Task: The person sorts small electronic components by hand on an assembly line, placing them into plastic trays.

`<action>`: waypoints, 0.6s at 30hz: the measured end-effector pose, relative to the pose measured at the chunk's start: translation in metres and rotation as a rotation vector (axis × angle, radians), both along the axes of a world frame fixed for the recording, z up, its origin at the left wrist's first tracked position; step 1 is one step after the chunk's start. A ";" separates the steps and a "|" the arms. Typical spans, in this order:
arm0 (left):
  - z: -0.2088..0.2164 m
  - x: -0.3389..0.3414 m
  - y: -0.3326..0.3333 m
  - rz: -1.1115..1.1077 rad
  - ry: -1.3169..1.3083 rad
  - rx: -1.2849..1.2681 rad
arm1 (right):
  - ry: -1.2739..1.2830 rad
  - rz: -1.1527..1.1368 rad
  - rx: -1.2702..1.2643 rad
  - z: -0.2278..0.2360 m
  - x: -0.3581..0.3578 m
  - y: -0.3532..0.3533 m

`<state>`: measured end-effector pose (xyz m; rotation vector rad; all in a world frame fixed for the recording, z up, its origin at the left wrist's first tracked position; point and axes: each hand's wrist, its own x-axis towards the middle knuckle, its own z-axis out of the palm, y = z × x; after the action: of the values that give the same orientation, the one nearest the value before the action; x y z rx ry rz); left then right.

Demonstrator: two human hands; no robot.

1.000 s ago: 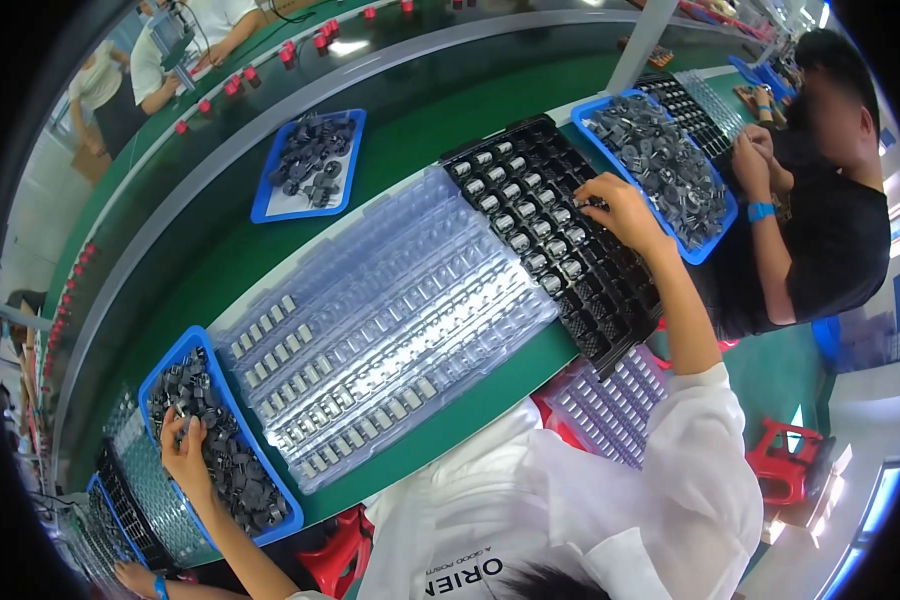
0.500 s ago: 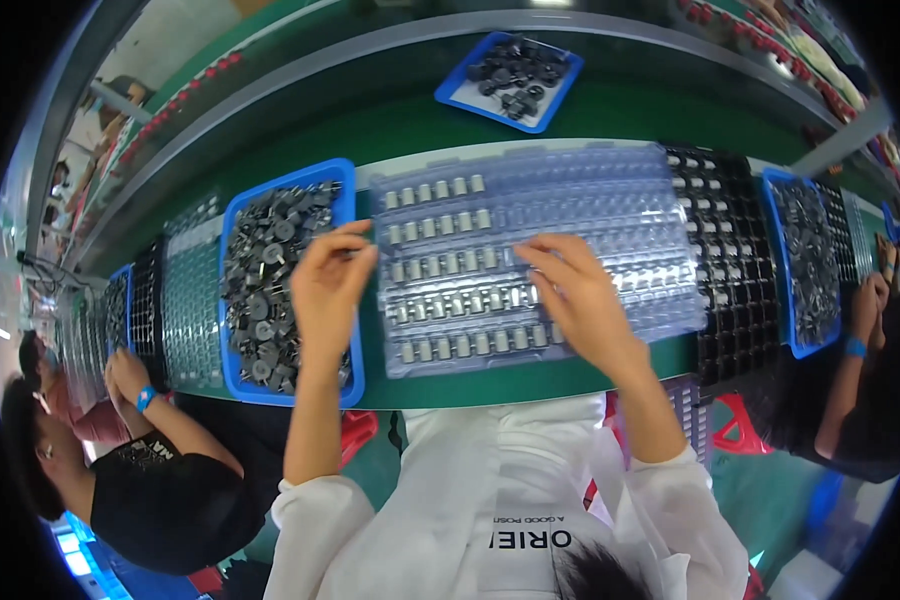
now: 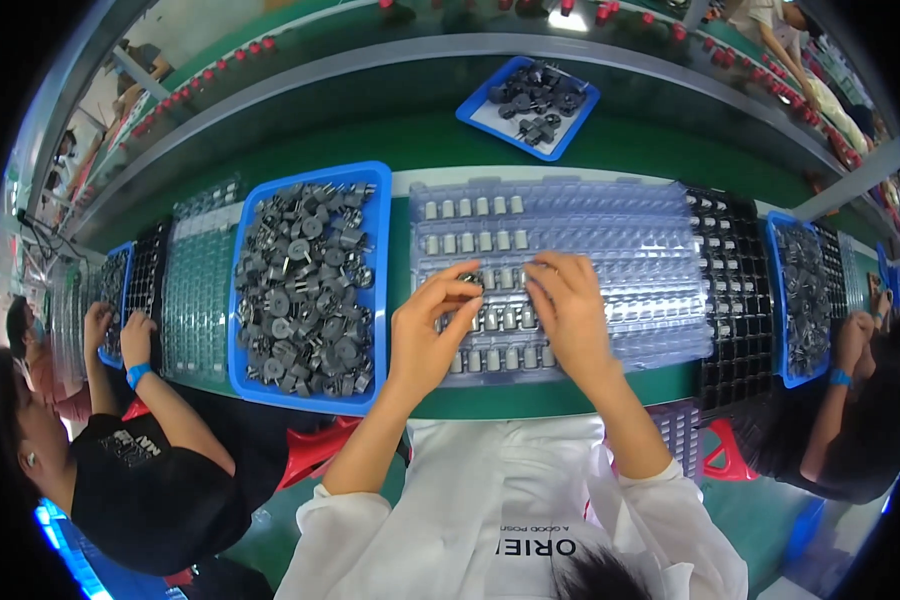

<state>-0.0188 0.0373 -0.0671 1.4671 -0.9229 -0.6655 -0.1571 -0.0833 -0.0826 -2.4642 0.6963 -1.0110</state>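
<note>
A clear plastic tray [image 3: 630,250] lies before me, with rows of small silver cylinders [image 3: 485,206] in its left part. My left hand [image 3: 430,325] is over the tray's left side, thumb and fingers closed on a small dark grey part [image 3: 470,278] that they mostly cover. Just to the right, my right hand [image 3: 573,310] bends over the third row with its fingers drawn together beside a cylinder; whatever they pinch is hidden. Left of the tray, a blue bin [image 3: 382,230] is full of loose dark grey round parts [image 3: 300,300] with metal pins.
At the back, a smaller blue tray [image 3: 470,112] holds more dark parts. A black compartment tray [image 3: 735,350] with silver pieces adjoins the clear tray's right side, and another blue bin [image 3: 785,300] stands beyond it. Co-workers sit on both sides, one in a black shirt [image 3: 160,490] at left.
My left hand has come from the blue bin's edge to the clear tray, beside my right hand. My right hand stays over the tray. The whole view has shifted slightly.
</note>
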 end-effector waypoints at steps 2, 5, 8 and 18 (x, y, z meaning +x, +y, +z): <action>-0.002 0.003 -0.004 -0.021 0.044 -0.036 | -0.038 -0.003 0.055 0.002 -0.001 -0.005; -0.002 0.007 -0.006 -0.015 0.086 -0.019 | -0.034 0.018 0.053 0.005 0.005 -0.009; -0.004 0.010 -0.006 0.010 -0.015 -0.065 | -0.026 0.038 0.060 0.010 0.012 -0.008; -0.010 -0.006 -0.002 -0.170 0.157 -0.113 | -0.319 0.196 0.763 0.014 -0.024 -0.008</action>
<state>-0.0250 0.0352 -0.0773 1.2278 -0.9534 -0.8277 -0.1814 -0.0910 -0.0682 -1.6323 0.5765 -0.8300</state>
